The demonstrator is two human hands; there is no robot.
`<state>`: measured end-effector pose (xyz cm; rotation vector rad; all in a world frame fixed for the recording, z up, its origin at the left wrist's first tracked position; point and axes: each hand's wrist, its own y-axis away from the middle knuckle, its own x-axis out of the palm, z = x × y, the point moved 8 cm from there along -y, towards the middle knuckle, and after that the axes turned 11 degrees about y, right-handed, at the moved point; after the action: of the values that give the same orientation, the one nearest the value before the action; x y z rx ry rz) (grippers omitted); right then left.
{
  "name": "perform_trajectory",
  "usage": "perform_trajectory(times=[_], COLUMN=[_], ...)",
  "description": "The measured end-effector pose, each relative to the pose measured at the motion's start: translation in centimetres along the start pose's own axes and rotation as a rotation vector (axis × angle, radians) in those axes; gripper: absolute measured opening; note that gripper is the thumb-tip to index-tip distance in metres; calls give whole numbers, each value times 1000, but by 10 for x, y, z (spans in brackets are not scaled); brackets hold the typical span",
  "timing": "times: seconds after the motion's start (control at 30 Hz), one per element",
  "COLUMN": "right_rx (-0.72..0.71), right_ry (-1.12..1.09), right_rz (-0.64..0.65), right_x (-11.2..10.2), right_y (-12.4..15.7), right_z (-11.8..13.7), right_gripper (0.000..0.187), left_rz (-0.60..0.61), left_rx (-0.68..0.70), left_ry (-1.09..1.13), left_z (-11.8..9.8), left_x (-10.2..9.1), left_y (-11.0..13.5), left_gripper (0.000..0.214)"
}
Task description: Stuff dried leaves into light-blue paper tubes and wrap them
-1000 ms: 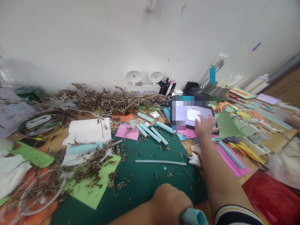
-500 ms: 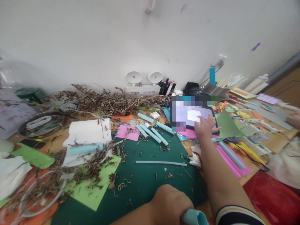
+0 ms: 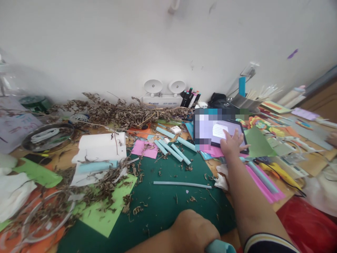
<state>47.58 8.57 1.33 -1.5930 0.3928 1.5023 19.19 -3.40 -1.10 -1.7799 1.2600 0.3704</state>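
My right hand (image 3: 233, 144) reaches over a tablet (image 3: 233, 124) with its fingers spread, the fingertips at the lit screen. Part of the tablet is blurred out by blocks. At the bottom edge my left hand (image 3: 193, 226) is closed around a rolled light-blue paper tube (image 3: 220, 246), whose end sticks out to the right. Beyond the left hand, a thin translucent stick (image 3: 181, 184) lies on the green cutting mat (image 3: 168, 203). Several light-blue paper rolls (image 3: 172, 151) lie farther back on the mat, beside a pink paper sheet (image 3: 144, 149).
Dried leafy stems (image 3: 126, 112) heap along the wall before a white twin-lamp emergency light (image 3: 161, 100). Markers (image 3: 190, 98) stand beside it. Left are a white paper roll (image 3: 101, 146), green paper (image 3: 107, 211) and a round tin (image 3: 48, 138). A red bag (image 3: 305, 225) lies at right.
The view has shifted slightly, so the table's things sit a little farther right. The left hand's tube has sunk slightly toward the bottom edge. My right hand stays at the tablet.
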Motion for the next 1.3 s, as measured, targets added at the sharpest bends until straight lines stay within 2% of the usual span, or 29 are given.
perform_trajectory(times=[0.13, 0.33, 0.43, 0.63, 0.87, 1.1, 1.2, 1.3], right_rx=[13, 25, 7, 0, -11, 82, 115, 130], right_ry=[-1, 11, 28, 37, 18, -32, -50, -62], right_rz=[-6, -4, -2, -35, -67, -165, -177, -171], right_x=[0, -1, -3, -3, 1, -8, -9, -10], right_y=[0, 0, 1, 2, -1, 1, 2, 2], right_z=[-2, -2, 3, 6, 0, -11, -14, -15], right_gripper=[52, 44, 40, 56, 47, 35, 35, 37], left_rz=[41, -13, -3, -49, -59, -126, -93, -113], left_rx=[-18, -42, -46, -36, -34, -33, -42, -34], left_ry=[6, 42, 28, 48, 44, 68, 62, 80], left_z=[1, 1, 1, 1, 3, -1, 0, 0], left_x=[1, -6, -5, -8, -5, -14, -12, -14], left_y=[-1, 0, -1, -1, 2, 3, 2, 2], left_gripper=[30, 29, 32, 36, 29, 29, 29, 29])
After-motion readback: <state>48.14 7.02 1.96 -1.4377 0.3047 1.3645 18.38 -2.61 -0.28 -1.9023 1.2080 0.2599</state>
